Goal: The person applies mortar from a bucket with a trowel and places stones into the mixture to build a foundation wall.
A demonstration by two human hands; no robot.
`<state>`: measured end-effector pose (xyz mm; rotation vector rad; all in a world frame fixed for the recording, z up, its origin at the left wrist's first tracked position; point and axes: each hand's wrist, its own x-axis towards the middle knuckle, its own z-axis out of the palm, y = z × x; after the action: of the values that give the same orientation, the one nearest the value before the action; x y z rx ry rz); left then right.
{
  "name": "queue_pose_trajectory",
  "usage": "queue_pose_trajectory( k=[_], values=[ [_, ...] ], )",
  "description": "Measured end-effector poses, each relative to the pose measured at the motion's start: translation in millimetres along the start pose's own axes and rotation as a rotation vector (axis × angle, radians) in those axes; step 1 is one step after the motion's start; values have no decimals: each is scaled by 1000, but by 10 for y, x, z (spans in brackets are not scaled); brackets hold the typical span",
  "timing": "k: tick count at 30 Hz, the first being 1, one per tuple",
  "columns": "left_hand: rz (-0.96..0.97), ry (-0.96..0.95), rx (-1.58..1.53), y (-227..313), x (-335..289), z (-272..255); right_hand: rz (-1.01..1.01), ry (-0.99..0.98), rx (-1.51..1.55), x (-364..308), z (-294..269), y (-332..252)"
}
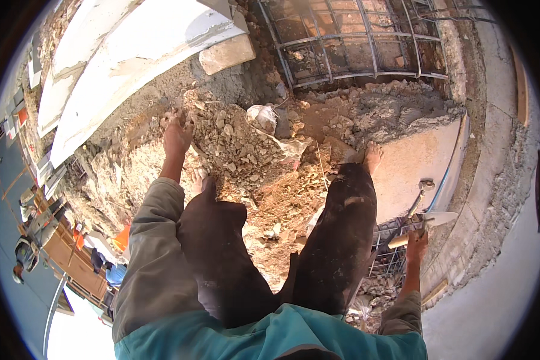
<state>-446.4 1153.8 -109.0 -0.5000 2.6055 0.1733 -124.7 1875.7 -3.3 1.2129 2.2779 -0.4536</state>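
My left hand (177,134) reaches down to the rubble (228,135) beside a grey mortar bed, fingers spread and touching the loose stones. Whether a small stone lies under the fingers is hard to see. Out to the right, my right hand (417,240) is closed at a trowel (441,218) with a pale blade and a wooden handle. Just beyond it, a hammer-like tool (425,186) lies at the edge of a flat tan slab (417,156); its handle end is partly hidden near the trowel.
My bare feet stand apart, one on rubble and one at the slab. A rebar grid (366,39) spans a pit ahead. White panels (120,66) and a stone block (228,54) lie front left. A torn white bag (262,119) sits amid rubble. People (27,255) are far left.
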Motion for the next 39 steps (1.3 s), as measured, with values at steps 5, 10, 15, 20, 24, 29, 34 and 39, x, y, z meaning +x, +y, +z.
queue_pose_trajectory(
  k=[5,10,15,20,24,29,34,39],
  values=[
    [-328,115,-208,-107,-1665,-558,-140,-429,-374,-805,-970,299],
    [-838,51,-342,-160,-4017,-529,-333,-643,-578,-703,-1629,235],
    [-1158,12,-533,836,-6377,-144,-517,-649,-311,783,-2259,330],
    [-1167,-253,-922,2136,-7652,568,-1383,-241,-935,2620,-3286,-146],
    [-1386,35,-1148,2859,-7878,878,-1030,-383,-856,2133,-3596,-1524],
    [-1393,185,-1364,3184,-7735,866,-1160,-446,-920,1103,-3479,-2565],
    [-1493,376,-1353,3608,-7895,881,-1332,-471,-1068,391,-3308,-3188],
    [-1776,466,-1396,4236,-8519,1083,-1457,-492,-1209,-109,-3013,-3561]
  ],
)
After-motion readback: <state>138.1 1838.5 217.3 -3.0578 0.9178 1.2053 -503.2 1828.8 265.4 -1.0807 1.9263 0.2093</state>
